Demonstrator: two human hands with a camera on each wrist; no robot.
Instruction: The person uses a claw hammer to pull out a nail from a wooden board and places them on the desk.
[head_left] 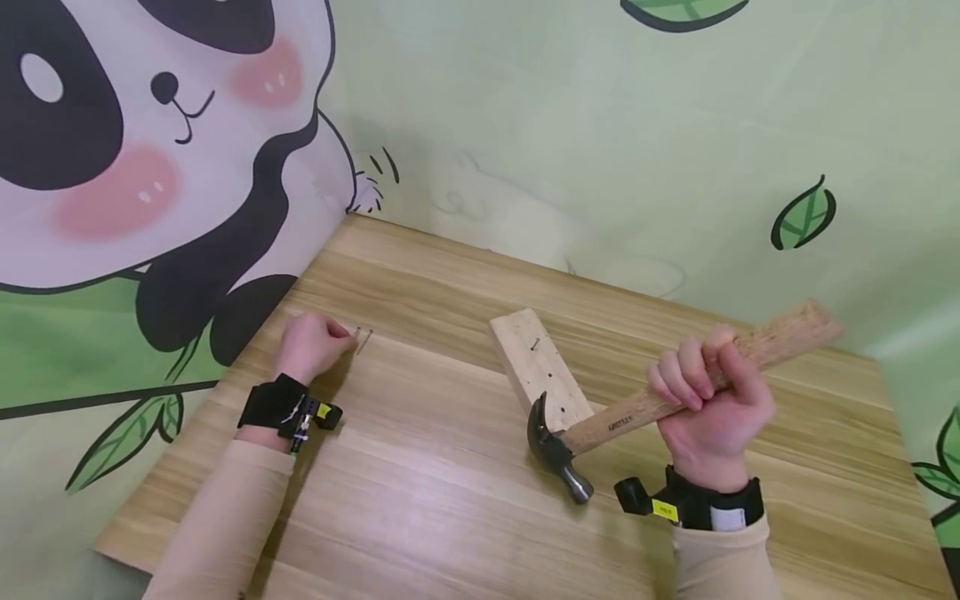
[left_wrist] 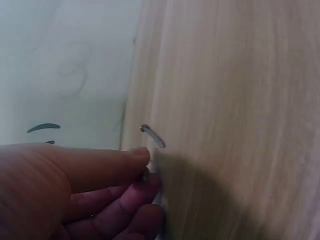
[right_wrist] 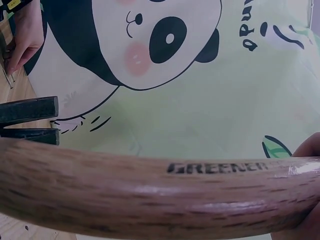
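Note:
My left hand (head_left: 309,346) is low over the tabletop at the far left. In the left wrist view, a small metal nail (left_wrist: 145,175) shows between its thumb and fingertips. A second nail (left_wrist: 152,136) lies on the wood just past the thumb tip. My right hand (head_left: 712,400) grips the wooden handle of a claw hammer (head_left: 551,446), and the dark steel head hangs at the lower left. Behind that head lies a pale wooden block (head_left: 534,362), partly hidden by the hammer. One nail (head_left: 535,344) stands in the block's top, with a few dark spots nearer the hammer.
The wood-grain tabletop (head_left: 420,467) reaches back to a green wall covering (head_left: 600,150). At the left, a panda picture (head_left: 217,142) covers the wall right along the table's edge. Each wrist wears a black band with a small camera.

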